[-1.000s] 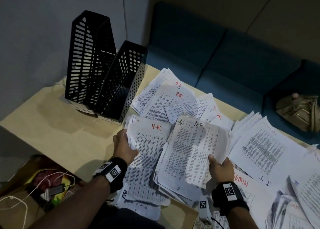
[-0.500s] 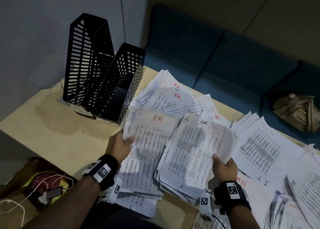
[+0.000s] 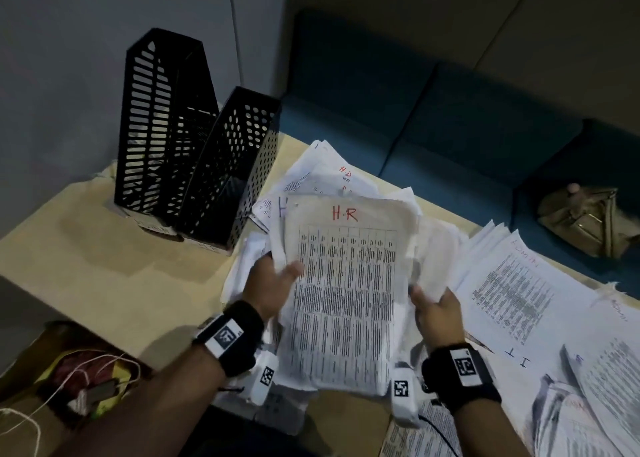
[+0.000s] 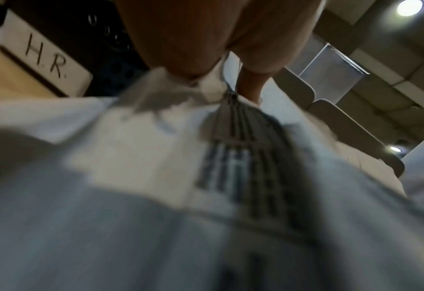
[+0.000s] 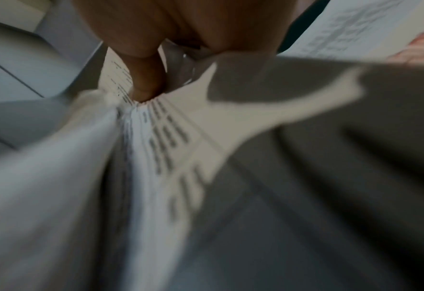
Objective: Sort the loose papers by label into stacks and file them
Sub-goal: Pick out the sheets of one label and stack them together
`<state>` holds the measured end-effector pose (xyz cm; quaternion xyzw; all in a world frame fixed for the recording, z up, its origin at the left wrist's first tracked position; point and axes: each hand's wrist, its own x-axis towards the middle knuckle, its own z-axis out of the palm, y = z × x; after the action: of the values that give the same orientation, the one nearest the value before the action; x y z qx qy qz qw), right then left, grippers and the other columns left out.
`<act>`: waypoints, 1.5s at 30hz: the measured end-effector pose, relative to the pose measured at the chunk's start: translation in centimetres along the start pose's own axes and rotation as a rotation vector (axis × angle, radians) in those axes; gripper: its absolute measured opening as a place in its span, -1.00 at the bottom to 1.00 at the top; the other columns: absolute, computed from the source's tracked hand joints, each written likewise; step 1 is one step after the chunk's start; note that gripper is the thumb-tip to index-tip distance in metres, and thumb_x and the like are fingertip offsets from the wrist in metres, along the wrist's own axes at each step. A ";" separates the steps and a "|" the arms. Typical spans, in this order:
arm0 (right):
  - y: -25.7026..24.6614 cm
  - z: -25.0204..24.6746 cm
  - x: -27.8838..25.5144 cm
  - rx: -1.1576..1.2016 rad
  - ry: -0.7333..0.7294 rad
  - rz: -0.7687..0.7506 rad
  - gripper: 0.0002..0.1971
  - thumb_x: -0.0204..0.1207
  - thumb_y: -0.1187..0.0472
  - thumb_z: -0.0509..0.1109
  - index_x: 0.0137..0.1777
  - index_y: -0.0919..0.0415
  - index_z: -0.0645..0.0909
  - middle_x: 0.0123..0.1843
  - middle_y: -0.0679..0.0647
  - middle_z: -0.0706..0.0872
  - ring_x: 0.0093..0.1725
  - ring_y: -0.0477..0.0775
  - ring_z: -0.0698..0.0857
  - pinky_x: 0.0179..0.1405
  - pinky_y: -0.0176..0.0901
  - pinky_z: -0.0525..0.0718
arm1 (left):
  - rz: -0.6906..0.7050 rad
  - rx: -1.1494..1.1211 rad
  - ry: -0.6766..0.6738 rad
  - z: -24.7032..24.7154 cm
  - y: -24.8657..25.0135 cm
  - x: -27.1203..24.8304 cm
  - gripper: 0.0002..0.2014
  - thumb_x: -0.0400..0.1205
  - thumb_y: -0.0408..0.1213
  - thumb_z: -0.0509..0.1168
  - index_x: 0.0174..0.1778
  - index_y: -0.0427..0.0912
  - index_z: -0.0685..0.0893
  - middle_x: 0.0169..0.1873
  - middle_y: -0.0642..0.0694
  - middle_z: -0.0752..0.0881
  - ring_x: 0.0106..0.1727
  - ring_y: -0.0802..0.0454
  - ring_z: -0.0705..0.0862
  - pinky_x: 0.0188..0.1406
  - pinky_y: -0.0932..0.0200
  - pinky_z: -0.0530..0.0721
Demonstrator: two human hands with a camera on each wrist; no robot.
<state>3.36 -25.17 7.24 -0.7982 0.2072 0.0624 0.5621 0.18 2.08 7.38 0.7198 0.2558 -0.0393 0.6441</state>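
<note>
Left hand (image 3: 273,283) and right hand (image 3: 436,309) each grip a side of the white printed red-marked "H.R" paper stack (image 3: 346,294); it looks gathered, so next likely squaring and sliding it into the black perforated H.R. file holder (image 3: 225,172)

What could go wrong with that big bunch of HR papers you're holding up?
1. The HR stack is thick and uneven, and the left hand and right hand grip only its side edges, so loose sheets might slide out.
2. Dropped sheets could land on the ADMIN pile beside it and get mixed up.
3. The ragged stack may snag going into the black file holder.
</note>
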 end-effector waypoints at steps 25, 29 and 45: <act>0.3 5.0 -0.6 -0.037 -0.224 -0.235 -0.05 0.30 -0.02 0.60 0.54 -0.27 0.03 0.29 0.08 0.44 0.23 -0.04 0.62 0.24 -0.18 0.62 | 0.200 0.059 -0.330 -0.5 1.4 0.3 -0.55 0.55 -0.53 0.30 0.11 0.18 0.55 0.13 0.13 0.60 0.09 0.02 0.70 -0.04 0.06 0.79; -0.3 5.0 -0.6 -0.138 -0.244 -0.363 -0.65 0.48 0.37 0.45 0.23 0.12 0.56 0.07 -0.28 0.60 -0.03 -0.54 0.60 0.04 -0.37 0.66 | 0.234 0.068 -0.325 -0.1 -0.3 -0.2 -0.74 0.55 -0.48 0.35 -0.07 0.00 0.53 -0.08 0.04 0.65 -0.17 0.26 0.71 -0.19 0.37 0.64; 3.9 2.5 -1.9 -0.097 -0.260 -0.053 -0.91 0.39 0.13 0.57 -0.17 0.05 0.71 -0.45 -0.29 0.76 -0.40 -0.40 0.69 -0.37 -0.45 0.59 | 0.205 0.101 0.038 -1.7 -4.0 1.2 -0.67 0.63 -0.12 0.32 0.30 0.04 0.49 0.23 0.01 0.58 0.26 0.18 0.53 0.24 0.29 0.51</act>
<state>0.34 -23.50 3.55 -0.8150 0.1082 0.1604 0.5463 -0.95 4.20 3.59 0.7745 0.1904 0.0275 0.6026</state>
